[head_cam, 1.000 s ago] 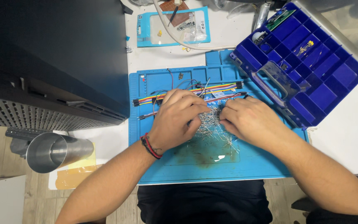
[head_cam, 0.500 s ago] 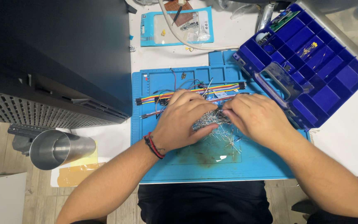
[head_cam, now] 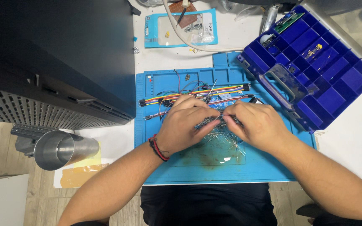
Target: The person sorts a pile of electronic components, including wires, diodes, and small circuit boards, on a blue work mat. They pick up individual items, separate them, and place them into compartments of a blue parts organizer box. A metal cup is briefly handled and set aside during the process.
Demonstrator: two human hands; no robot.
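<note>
Item: bundle of thin wire-legged parts, lying mid-mat on the blue work mat, with loose strays fanned out just below it. Left hand: fingers curled closed around the bundle's left end. Right hand: fingertips pinched on its right end. Handling advice: keep both grips low over the mat so dropped pieces land on it; gather legs parallel before squeezing, since they likely bend easily. Adjacent: coloured jumper wires touching the knuckles' far side, best kept clear; blue compartment box to the right; metal cup well apart at left.
</note>
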